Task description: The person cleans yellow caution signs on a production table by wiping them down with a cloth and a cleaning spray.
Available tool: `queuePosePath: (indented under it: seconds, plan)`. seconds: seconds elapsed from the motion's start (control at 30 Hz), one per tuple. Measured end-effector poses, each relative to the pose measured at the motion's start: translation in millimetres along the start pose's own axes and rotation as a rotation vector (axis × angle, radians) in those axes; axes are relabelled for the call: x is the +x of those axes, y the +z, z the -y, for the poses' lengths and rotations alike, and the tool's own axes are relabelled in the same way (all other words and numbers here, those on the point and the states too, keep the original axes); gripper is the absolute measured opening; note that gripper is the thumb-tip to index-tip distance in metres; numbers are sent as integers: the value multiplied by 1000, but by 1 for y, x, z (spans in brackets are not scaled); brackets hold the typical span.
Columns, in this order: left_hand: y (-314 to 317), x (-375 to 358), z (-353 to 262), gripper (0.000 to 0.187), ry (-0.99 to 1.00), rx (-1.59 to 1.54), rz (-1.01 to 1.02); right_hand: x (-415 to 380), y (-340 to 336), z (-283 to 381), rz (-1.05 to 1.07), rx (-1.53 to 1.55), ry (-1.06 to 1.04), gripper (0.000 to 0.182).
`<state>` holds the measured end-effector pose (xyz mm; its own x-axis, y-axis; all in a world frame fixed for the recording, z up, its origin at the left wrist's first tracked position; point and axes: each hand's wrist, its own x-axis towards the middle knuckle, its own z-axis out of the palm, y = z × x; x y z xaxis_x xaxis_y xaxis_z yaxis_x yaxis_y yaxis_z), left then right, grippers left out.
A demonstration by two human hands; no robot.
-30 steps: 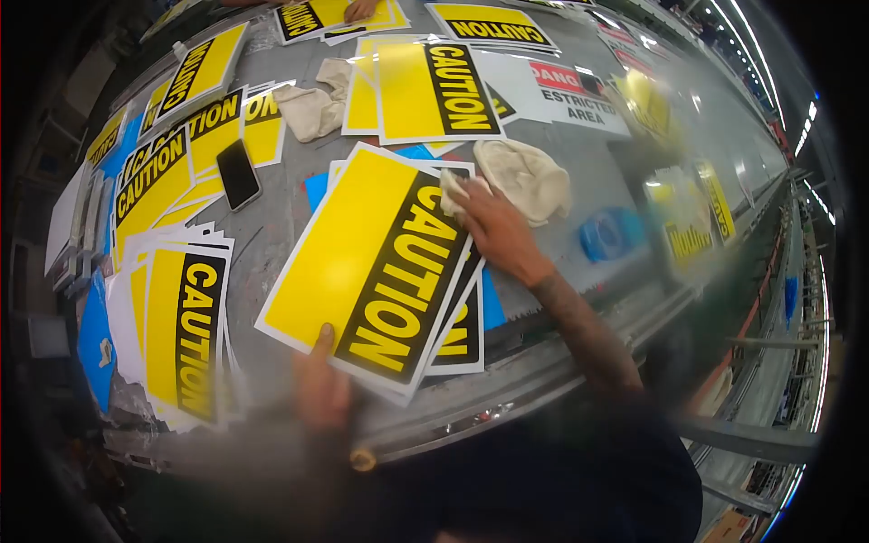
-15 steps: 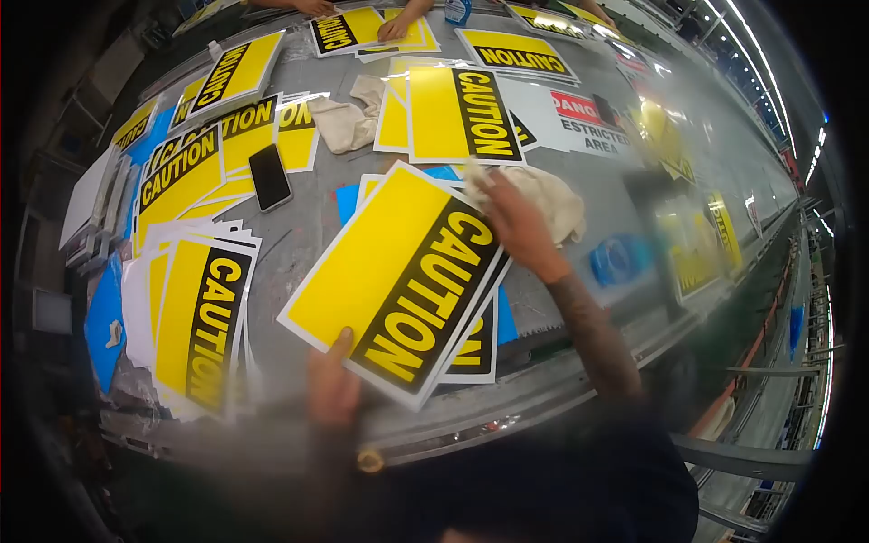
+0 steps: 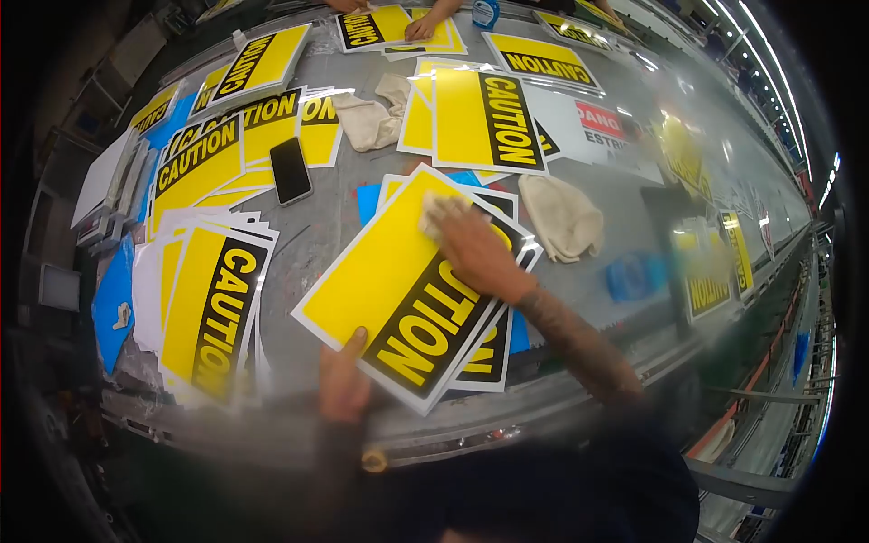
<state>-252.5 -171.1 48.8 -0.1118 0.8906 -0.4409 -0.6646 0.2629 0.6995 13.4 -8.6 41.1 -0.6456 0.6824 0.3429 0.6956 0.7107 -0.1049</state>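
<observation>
A yellow and black caution sign (image 3: 362, 281) lies tilted on other signs in front of me. My left hand (image 3: 344, 376) grips its lower left edge, thumb on top. My right hand (image 3: 471, 249) presses a small pale cloth (image 3: 441, 213) onto the sign's upper part and covers some of the lettering. Just right of the signs, a crumpled beige cloth (image 3: 563, 217) rests on the table.
A black phone (image 3: 291, 171) and a fanned stack of caution signs (image 3: 195, 299) are on the left. Beyond are more signs (image 3: 462, 118), another cloth (image 3: 367, 122) and a blue bottle (image 3: 485, 13). Another person's hand (image 3: 421, 29) touches signs at the far side.
My right hand has moved left from the sign's upper right corner onto its yellow face, with the small cloth. The beige cloth is now uncovered. The whole view has shifted slightly.
</observation>
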Motion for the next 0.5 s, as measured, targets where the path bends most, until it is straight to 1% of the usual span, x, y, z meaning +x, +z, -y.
queuePosePath:
  seconds: [0.03, 0.07, 0.13, 0.17, 0.2, 0.27, 0.33, 0.37, 0.4, 0.43, 0.47, 0.5]
  plan:
    - [1, 1, 0, 49, 0, -11, 4, -5, 7, 19, 48, 164, 3, 43]
    - [1, 2, 0, 51, -8, -13, -1, -4, -10, 41, 45, 261, 9, 53]
    - [-3, 2, -1, 55, -31, -5, -26, 3, 5, 8, 114, 241, -80, 50]
    - [-5, 3, 1, 57, 1, -15, 19, 14, 4, -11, 19, 132, -133, 48]
    - [-5, 3, 0, 58, -36, -33, 10, 24, 7, -20, -29, 153, 56, 44]
    - [-8, 6, 3, 57, -14, -18, 1, 49, 9, -26, -83, 140, 135, 43]
    - [-7, 8, 1, 57, -28, -36, 22, 63, 20, -3, -113, -189, -128, 42]
    - [-8, 7, 2, 57, -36, -50, 28, 61, 33, 20, -89, 32, -212, 46]
    - [-8, 7, 2, 56, -32, -60, 24, 58, 26, 52, -65, 129, -361, 46]
    - [-9, 9, 2, 56, -29, -70, 19, 53, 18, 87, 77, 225, -379, 46]
    - [-9, 9, 2, 56, -30, -77, 15, 41, 22, 103, 81, 438, -199, 44]
    - [-8, 8, 4, 55, -25, -97, 23, 43, 29, 85, 118, 316, -202, 44]
